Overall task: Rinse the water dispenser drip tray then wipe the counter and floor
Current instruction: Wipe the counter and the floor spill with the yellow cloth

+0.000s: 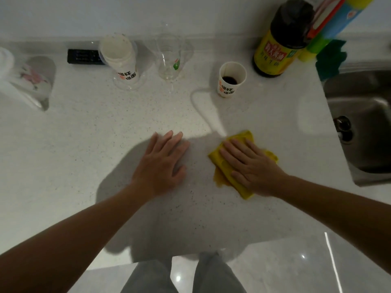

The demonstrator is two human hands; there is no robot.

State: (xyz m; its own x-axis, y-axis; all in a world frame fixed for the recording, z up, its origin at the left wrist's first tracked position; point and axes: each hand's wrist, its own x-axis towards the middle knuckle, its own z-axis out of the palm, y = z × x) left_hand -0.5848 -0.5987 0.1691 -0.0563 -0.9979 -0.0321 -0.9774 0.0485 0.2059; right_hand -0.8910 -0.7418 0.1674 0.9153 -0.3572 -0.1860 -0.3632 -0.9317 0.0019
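A folded yellow cloth (220, 163) lies on the white speckled counter (105, 134). My right hand (251, 166) presses flat on it with straight fingers. A wet streak (203, 111) curves across the counter from the cloth toward the paper cups. My left hand (163, 163) rests flat on the bare counter just left of the cloth, fingers spread. The glossy tiled floor (296, 269) shows below the counter's front edge. No drip tray is in view.
Along the back stand a stack of paper cups (120, 58), a clear glass (169, 60), a paper cup holding dark liquid (231, 78) and a dark sauce bottle (281, 41). A steel sink (364, 121) is at the right, sponges (317, 47) beside it. A remote (84, 56) lies at the back left.
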